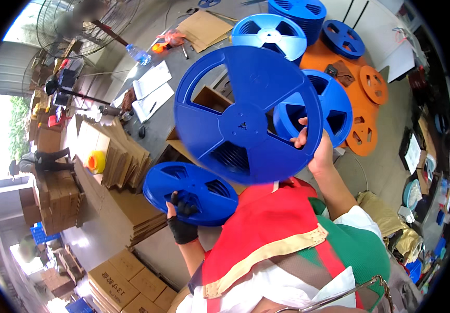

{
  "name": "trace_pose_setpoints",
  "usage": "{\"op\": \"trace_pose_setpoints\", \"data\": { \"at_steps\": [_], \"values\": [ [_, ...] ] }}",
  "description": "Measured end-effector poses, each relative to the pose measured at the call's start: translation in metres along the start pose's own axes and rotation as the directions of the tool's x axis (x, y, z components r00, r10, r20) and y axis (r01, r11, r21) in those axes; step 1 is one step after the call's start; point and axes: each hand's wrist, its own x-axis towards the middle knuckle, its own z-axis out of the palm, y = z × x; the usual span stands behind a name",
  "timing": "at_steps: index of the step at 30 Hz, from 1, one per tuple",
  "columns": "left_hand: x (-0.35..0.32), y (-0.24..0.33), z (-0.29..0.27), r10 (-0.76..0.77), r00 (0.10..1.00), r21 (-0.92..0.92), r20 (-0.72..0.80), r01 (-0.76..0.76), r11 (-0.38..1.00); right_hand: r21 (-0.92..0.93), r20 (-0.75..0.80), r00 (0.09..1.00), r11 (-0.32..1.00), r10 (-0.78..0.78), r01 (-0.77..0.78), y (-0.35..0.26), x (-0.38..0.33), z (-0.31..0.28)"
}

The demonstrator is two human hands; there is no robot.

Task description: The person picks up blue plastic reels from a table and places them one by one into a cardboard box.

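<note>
At frame centre the bare right hand (pixel 316 146) grips a large blue plastic reel (pixel 248 115) while the gloved left hand (pixel 180 216) clasps a smaller blue plastic reel (pixel 191 193), apparently mid-sorting, so setting one down steadily seems called for

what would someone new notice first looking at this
A large dark blue reel fills the centre, held up at its right edge by the bare right hand. Lower left, the gloved left hand holds a smaller blue reel. Behind them, more blue reels and orange discs lie on the floor.

Left hand (pixel 182 221): black fingerless glove. Right hand (pixel 316 148): bare, beside a rolled white sleeve (pixel 358 219). Below both: red vest (pixel 266 224) with tan trim.
</note>
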Motion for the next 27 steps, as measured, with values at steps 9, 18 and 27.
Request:
{"op": "trace_pose_setpoints", "data": {
  "at_steps": [9, 18, 27],
  "values": [
    [-0.011, -0.011, 0.059, 0.122, 0.992, 0.228, 0.025, -0.124, 0.966, 0.311, 0.055, 0.905, 0.854, 0.421, -0.416, 0.075, 0.008, 0.003],
    [-0.023, -0.004, 0.033, 0.057, 0.998, 0.325, -0.040, -0.041, 0.945, -0.926, 0.375, 0.880, -0.073, -0.292, 0.370, 0.086, 0.057, -0.077],
    [-0.037, -0.002, 0.015, -0.056, 0.989, 0.246, -0.135, 0.088, 0.965, -0.741, 0.221, 0.968, -0.666, -0.121, 0.086, 0.088, 0.073, -0.123]
  ]
}}
